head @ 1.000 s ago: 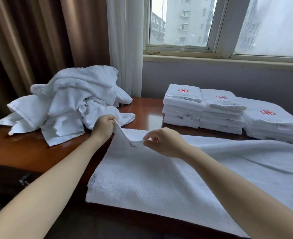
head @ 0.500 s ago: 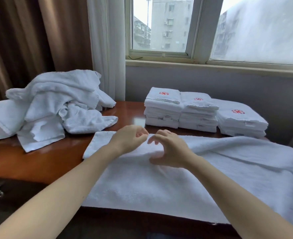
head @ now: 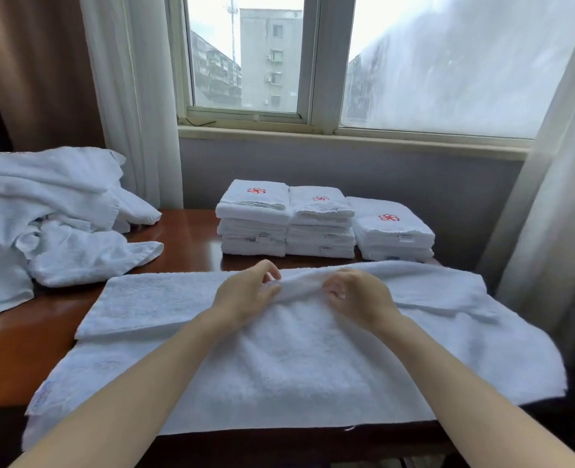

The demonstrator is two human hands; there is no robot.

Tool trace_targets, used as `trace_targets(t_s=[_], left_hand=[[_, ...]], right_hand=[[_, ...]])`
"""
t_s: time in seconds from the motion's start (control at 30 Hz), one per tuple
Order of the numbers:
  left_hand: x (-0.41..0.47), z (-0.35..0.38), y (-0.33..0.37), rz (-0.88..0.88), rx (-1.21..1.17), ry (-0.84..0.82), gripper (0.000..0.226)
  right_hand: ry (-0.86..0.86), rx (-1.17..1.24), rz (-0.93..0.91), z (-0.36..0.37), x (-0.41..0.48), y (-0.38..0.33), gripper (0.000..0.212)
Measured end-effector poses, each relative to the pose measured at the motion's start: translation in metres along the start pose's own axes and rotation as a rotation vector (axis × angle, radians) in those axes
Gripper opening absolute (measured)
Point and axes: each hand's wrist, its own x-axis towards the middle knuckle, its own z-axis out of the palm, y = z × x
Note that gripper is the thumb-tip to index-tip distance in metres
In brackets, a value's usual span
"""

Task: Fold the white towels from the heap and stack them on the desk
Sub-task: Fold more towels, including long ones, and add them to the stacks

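Seen from the head camera, the left hand [head: 245, 295] and right hand [head: 357, 297] have left the corner for the middle of the large white terry towel [head: 279, 359] spread on the brown wooden bench [head: 184, 238]. Each grip pinches its raised far fold, so folding looks underway.

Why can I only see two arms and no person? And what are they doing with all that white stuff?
There is no robot here, just a person. The camera sits on the person's head and looks down, so you see their arms the way they do. The left hand and the right hand each pinch a raised ridge in the middle of the spread towel, which lies across the brown desk. On the left is a heap of unfolded towels. At the back, below the window, stand three stacks of folded towels with red logos.
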Motion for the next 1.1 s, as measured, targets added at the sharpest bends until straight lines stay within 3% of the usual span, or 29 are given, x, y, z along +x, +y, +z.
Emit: trace_targets(t_s=[0.13, 0.23, 0.37, 0.53, 0.67, 0.8, 0.9, 1.0, 1.1], left_hand=[[0.014, 0.000, 0.001, -0.040, 0.076, -0.021, 0.004], [0.018, 0.004, 0.003, -0.008, 0.169, -0.051, 0.027], [0.024, 0.006, 0.000, -0.020, 0.193, -0.059, 0.033], [0.025, 0.005, 0.001, -0.033, 0.131, -0.075, 0.029], [0.020, 0.001, 0.003, -0.036, 0.096, -0.134, 0.008], [0.017, -0.004, 0.003, -0.057, 0.075, -0.179, 0.028], [0.017, -0.003, 0.003, -0.059, 0.063, -0.155, 0.028], [0.018, -0.003, 0.002, -0.060, 0.042, -0.142, 0.015], [0.020, -0.005, 0.002, -0.090, 0.032, -0.133, 0.006]], right_hand=[[-0.025, -0.088, 0.034, 0.001, 0.013, 0.002, 0.029], [-0.050, -0.093, 0.058, 0.002, 0.020, 0.001, 0.028], [-0.062, -0.060, 0.063, 0.002, 0.019, 0.000, 0.021], [-0.039, -0.202, -0.003, 0.005, 0.024, -0.001, 0.022], [-0.092, -0.239, -0.059, 0.007, 0.027, -0.001, 0.021], [-0.220, -0.265, -0.037, -0.003, 0.036, -0.001, 0.018], [-0.193, -0.300, -0.058, 0.000, 0.040, -0.002, 0.026], [-0.140, -0.272, -0.070, 0.003, 0.038, 0.001, 0.015], [-0.055, -0.162, -0.022, -0.003, 0.032, 0.009, 0.018]])
